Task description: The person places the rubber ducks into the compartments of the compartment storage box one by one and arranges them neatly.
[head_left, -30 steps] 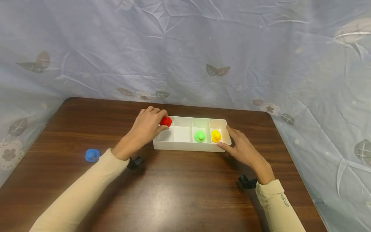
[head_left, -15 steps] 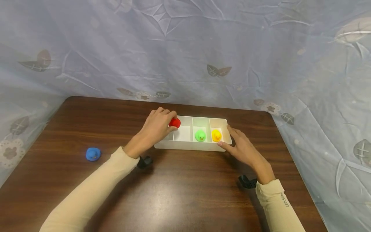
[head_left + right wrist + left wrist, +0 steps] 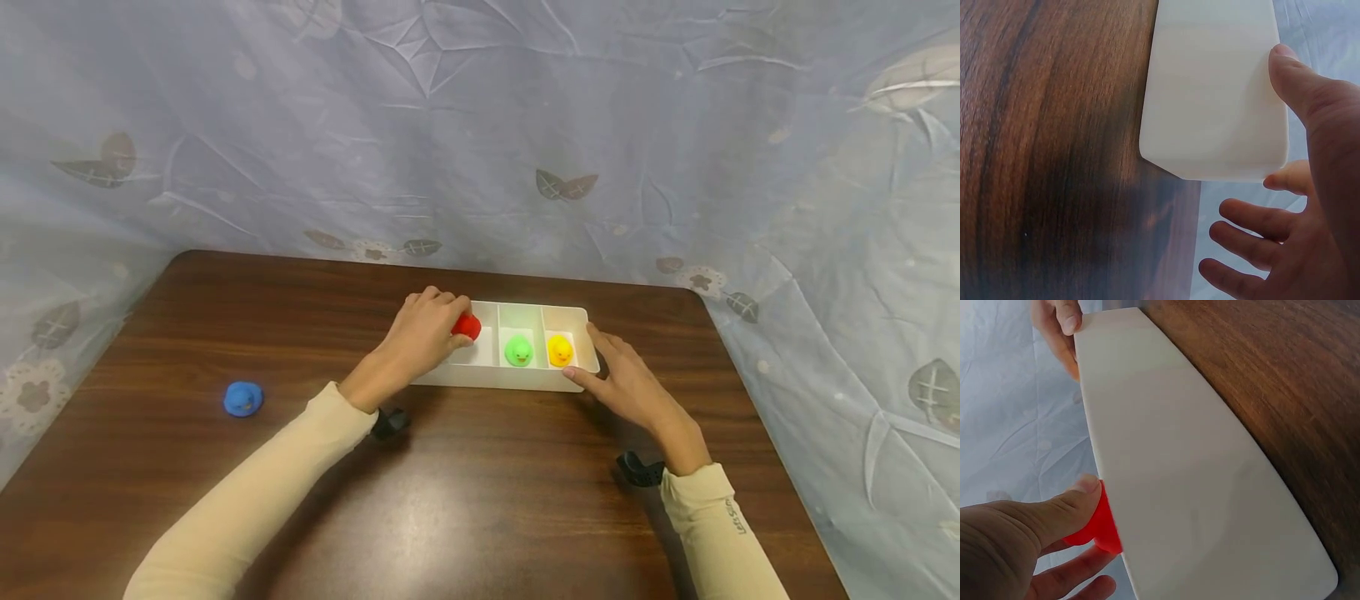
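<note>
My left hand pinches a red toy duck between thumb and fingers, over the second compartment from the left of a white divided box. In the left wrist view, the duck overlaps the box's rim, and part of it is hidden by the thumb. A green toy duck sits in the third compartment, a yellow toy duck in the rightmost. At the box's right end rests my right hand, its thumb against the front rim and its other fingers extended past the corner.
On the left of the brown wooden table lies a blue toy duck. A pale leaf-patterned cloth hangs behind the table and along its sides. The left forearm covers the box's leftmost compartment in the head view.
My left hand has carried the red toy duck rightward, from over the leftmost compartment to over the second one. My right hand and the box have stayed put.
</note>
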`<state>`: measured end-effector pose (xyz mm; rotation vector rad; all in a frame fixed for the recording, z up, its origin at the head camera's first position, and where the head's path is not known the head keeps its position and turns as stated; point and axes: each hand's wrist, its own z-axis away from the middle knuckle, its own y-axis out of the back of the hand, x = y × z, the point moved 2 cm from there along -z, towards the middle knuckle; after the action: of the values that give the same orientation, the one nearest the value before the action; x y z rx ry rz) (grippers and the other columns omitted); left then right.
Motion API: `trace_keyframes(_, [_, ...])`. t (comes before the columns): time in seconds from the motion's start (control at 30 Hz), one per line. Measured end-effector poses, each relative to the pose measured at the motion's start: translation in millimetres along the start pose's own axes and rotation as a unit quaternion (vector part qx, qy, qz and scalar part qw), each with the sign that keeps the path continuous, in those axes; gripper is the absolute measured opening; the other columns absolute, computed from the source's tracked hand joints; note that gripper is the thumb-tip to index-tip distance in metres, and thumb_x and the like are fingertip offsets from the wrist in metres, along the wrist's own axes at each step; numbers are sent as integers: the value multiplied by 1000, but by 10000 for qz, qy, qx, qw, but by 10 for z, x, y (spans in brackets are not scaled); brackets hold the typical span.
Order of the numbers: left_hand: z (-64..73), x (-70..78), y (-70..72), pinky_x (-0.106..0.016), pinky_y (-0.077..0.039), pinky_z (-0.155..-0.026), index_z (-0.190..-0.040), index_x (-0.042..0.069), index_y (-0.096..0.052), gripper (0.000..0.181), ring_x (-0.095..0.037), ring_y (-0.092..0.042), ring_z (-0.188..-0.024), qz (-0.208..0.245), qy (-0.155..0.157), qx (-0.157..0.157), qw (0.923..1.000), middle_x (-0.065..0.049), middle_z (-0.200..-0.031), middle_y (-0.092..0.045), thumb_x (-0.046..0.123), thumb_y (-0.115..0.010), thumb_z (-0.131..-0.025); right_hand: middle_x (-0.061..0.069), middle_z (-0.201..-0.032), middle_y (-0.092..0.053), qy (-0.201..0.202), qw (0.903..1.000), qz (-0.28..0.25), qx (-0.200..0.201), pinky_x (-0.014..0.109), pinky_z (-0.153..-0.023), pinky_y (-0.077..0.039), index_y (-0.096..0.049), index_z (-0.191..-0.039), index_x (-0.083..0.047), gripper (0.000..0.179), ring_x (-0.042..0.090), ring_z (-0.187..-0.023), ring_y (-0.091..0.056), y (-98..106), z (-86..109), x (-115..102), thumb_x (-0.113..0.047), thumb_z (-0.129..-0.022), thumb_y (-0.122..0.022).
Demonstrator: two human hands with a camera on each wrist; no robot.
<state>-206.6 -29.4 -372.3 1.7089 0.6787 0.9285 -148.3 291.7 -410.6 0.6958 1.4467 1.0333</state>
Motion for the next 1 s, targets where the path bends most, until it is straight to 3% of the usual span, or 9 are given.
trace_keyframes(0.17, [-18,61,-67,-51,-51,-100,-122,11,-69,40,-34,-62,-117,19,-43,-21,10000,-9,-116,-77,32,-85,-93,30,-169,-35,17,10000,5,-12,72,-124,-32,-20,-170,-5,96,53,-156,-33,-2,11,8,-58,-103,-64])
trace_keyframes(0.4, [-26,131,-125,-53,-51,-105,-106,11,-68,29,-35,-61,-123,145,-59,-11,9999,-8,-113,-78,28,-86,-91,30,-170,-34,40,10000,-28,-29,71,-125,-32,-19,-170,-4,98,53,-157,-33,-5,23,20,-58,-102,-65])
trace_keyframes(0.63, [-52,150,-183,-54,-50,-108,-111,11,-68,31,-37,-60,-128,152,-39,-110,9998,-8,-119,-78,28,-86,-92,31,-168,-36,102,9999,-64,39,70,-125,-33,-21,-169,-3,97,53,-156,-35,-17,37,34,-56,-102,-66])
trace_keyframes(1.0, [-45,209,-207,-52,-49,-107,-106,11,-68,28,-37,-60,-128,285,-15,-98,9995,-7,-108,-77,28,-85,-93,31,-168,-36,172,9998,-67,57,71,-124,-34,-21,-169,-3,96,53,-155,-36,-17,63,53,-55,-102,-66])
